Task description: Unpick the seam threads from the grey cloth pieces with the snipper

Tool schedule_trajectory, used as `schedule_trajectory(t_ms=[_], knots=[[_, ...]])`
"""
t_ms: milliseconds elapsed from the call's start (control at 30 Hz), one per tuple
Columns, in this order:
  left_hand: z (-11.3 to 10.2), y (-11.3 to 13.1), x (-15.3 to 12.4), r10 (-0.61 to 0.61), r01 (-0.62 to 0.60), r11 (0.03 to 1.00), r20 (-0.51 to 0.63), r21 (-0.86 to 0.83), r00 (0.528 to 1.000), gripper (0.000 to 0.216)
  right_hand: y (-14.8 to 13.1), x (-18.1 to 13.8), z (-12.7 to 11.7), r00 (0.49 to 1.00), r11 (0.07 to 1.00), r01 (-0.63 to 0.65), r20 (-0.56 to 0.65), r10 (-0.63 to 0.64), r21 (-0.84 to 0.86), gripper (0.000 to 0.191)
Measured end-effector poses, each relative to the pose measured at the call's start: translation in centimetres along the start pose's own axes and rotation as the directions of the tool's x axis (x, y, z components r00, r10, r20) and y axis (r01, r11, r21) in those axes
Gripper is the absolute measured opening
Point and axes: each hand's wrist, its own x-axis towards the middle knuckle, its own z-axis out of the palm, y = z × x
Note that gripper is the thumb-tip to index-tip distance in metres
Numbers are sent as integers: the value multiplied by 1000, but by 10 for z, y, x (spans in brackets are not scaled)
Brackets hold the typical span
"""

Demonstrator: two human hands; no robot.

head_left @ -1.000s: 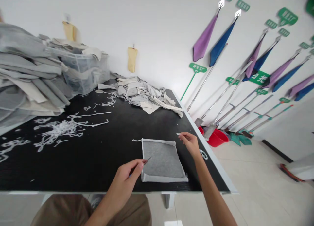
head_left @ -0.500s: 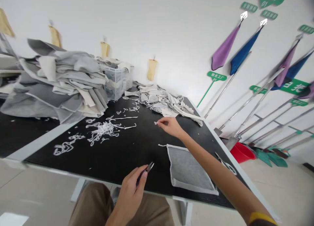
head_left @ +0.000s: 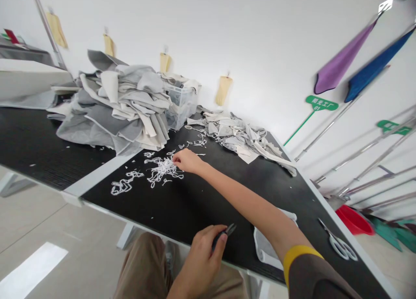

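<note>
My left hand point(head_left: 204, 251) is closed around small thread snips point(head_left: 230, 229), their metal tips pointing up and right above the table's front edge. Reaching across the table, my right hand point(head_left: 187, 160) is at the right side of a tangled heap of white strings point(head_left: 162, 170). Its thumb and fingers are pinched together; what they hold, if anything, blends into the strings. Under my right forearm lies a grey mesh bag point(head_left: 266, 247) with white edging, partly covered by the arm.
White-handled scissors point(head_left: 339, 242) lie near the right edge of the black table point(head_left: 195, 203). A tall stack of grey cloth point(head_left: 120, 108) stands at the left, beside a clear plastic bin point(head_left: 182, 104). Crumpled cloth pieces point(head_left: 237, 132) are heaped by the wall.
My right hand has moved left from over the open tabletop, where it pinched a small white bit, to the string heap. The left hand keeps hold of the snips. The view has turned left.
</note>
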Motion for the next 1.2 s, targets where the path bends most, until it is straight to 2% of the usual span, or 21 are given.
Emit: schedule_trajectory(t_ms=[133,300,467,567,733,867,967,1033,1100,1200], knots=[[0,-1,-2,7,-7,1000,-5,2,1000,41,-5,3,7,996,997,61,65,-58,-55,26],[-1,-2,-1,48,-48,999,-8,6,999,38,-8,-6,-1,991,987,99,97,-87,-126,33],[0,-2,-2,44,-44,999,-15,24,999,37,-9,-11,-8,990,972,138,7,-139,-191,20],[1,-1,-3,40,-39,999,-21,32,999,37,-8,-12,-12,994,973,92,-38,-102,-212,26],[0,1,-2,40,-39,998,-16,42,999,37,-4,-31,-41,988,990,69,-131,-86,-124,26],[2,0,0,58,-57,998,-32,28,998,37,10,-86,-73,970,997,45,-235,-57,-55,30],[3,-3,2,65,-65,998,-38,-2,997,36,28,-148,-84,952,994,-100,-287,108,45,27],[4,-4,3,61,-62,998,-42,-23,997,36,44,-192,-81,934,968,-223,-258,246,116,24],[4,-4,5,55,-57,997,-48,-46,997,36,60,-231,-72,920,933,-324,-179,350,159,21],[4,-2,7,44,-47,996,-47,-71,998,37,75,-276,-56,919,913,-363,-87,384,188,31]])
